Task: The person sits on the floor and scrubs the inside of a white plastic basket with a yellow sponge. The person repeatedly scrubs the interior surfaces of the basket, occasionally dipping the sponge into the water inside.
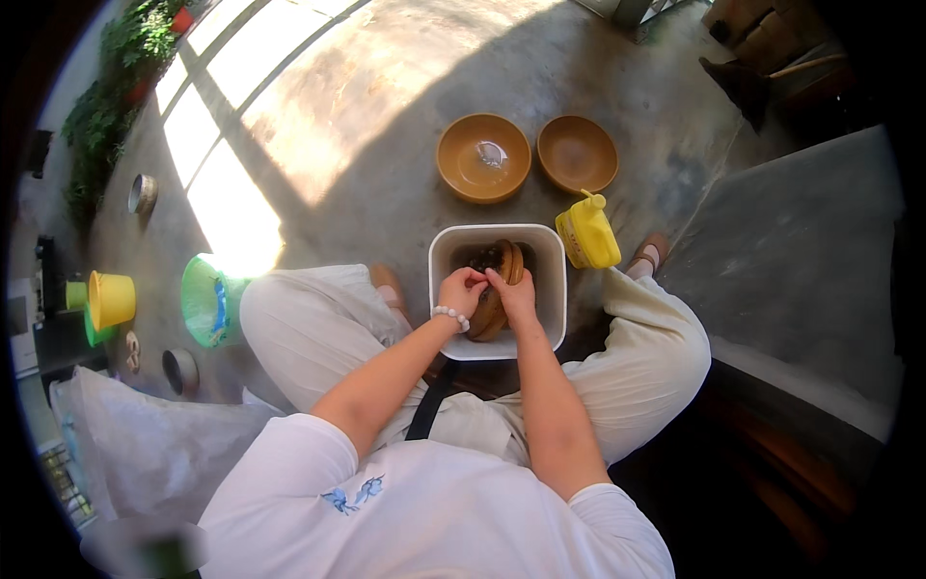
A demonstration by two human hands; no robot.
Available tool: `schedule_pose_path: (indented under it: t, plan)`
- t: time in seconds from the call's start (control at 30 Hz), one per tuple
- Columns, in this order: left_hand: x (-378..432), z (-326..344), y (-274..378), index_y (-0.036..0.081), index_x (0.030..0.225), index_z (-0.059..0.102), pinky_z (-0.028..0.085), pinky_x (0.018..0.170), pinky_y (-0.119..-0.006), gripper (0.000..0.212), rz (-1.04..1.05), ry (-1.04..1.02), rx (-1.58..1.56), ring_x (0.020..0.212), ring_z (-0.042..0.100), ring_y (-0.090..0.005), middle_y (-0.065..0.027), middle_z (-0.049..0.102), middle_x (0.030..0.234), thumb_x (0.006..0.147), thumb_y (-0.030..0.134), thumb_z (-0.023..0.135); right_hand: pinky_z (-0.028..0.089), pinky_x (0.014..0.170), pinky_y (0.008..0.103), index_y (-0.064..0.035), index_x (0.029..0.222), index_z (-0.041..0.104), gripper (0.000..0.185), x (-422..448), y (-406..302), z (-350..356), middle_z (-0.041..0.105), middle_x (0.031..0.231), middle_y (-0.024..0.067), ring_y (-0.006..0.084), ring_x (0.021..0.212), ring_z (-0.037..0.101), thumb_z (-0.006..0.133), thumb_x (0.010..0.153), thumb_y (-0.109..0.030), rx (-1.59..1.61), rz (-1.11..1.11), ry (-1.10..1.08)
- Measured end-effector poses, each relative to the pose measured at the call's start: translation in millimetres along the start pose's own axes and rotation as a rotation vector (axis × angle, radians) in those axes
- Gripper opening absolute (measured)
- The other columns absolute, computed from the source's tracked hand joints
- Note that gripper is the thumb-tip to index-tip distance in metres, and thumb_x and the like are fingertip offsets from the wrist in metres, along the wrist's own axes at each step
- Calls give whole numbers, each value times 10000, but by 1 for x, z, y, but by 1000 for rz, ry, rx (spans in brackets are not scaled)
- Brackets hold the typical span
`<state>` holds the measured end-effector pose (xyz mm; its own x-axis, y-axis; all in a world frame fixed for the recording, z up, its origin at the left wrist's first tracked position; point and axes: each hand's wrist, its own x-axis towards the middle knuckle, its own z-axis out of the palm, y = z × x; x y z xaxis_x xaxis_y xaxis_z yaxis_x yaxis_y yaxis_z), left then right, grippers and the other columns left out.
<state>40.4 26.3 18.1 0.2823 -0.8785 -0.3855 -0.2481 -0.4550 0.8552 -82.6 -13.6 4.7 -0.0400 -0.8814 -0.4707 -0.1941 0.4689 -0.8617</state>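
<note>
A white rectangular tub stands between my knees. Inside it is a brown rounded object, perhaps a stack of bowls or plates, with small dark pieces behind it. My left hand, with a beaded bracelet at the wrist, is over the tub, thumb and fingertips pinched together. My right hand rests against the brown object's right side and grips its edge, its thumb close to my left fingertips. Whether a small piece lies between the fingertips is too small to tell.
Beyond the tub stand a brown bowl holding clear liquid and another brown bowl. A yellow jug is at the tub's right. To the left are a green basket, a yellow bucket and metal bowls. A raised slab lies right.
</note>
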Motion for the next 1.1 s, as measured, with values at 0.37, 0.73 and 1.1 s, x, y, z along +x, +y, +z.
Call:
schedule_pose_path:
  t: [0.37,0.73,1.1]
  plan:
    - [-22,-7,27,-41,1050,615,538,722,-283,251,-85,-147,57,811,662,-200,-144,667,975,860,123,615,523,804,499,55,1199,511,338,-9,20,-12,583,1146,164,311,969,617,606,891,-47,672,435,161]
    - [-37,30,-14,33,1420,256,416,1015,-425,890,-908,-186,-1063,1353,295,-304,-203,254,1488,840,651,527,521,726,570,25,1203,494,334,-9,-1,7,585,1119,179,354,949,617,588,893,-56,666,465,337]
    - [3,38,-15,9,1103,537,494,882,-418,264,-463,55,-1545,973,598,-308,-158,613,1057,851,21,612,467,979,462,-8,1200,500,272,-39,1,-5,547,1222,171,313,1134,540,513,953,-121,1138,566,71]
